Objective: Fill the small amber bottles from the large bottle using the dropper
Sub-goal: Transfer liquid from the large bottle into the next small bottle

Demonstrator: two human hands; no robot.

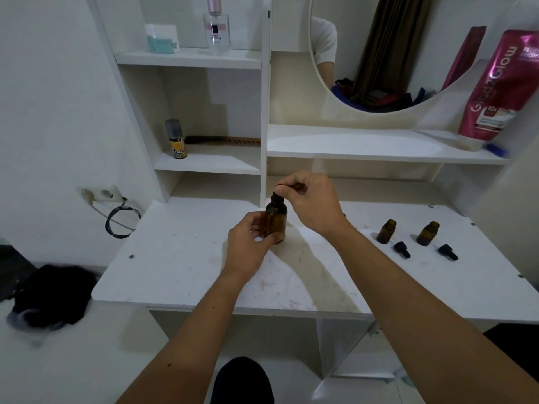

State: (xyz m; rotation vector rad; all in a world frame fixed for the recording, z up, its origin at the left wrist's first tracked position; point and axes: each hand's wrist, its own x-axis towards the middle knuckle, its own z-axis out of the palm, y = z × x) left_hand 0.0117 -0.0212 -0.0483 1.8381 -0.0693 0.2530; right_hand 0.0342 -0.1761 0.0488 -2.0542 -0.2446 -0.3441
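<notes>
The large amber bottle point(276, 219) stands upright on the white table point(180, 258). My left hand point(248, 243) wraps around its lower body. My right hand point(309, 199) pinches the black dropper cap point(277, 196) on the bottle's neck from above. To the right stand two small amber bottles, one point(386, 231) nearer the middle and one point(428, 233) further right, both uncapped. A black dropper cap point(402, 249) lies in front of the first and another point(448, 251) in front of the second.
White shelves rise behind the table with a small spray can point(176, 139), a comb point(224, 140), a clear perfume bottle point(217, 27) and a pink pouch point(493, 86). A round mirror point(379, 53) hangs at the back. A black cloth point(52, 295) lies left, below a wall socket point(100, 193).
</notes>
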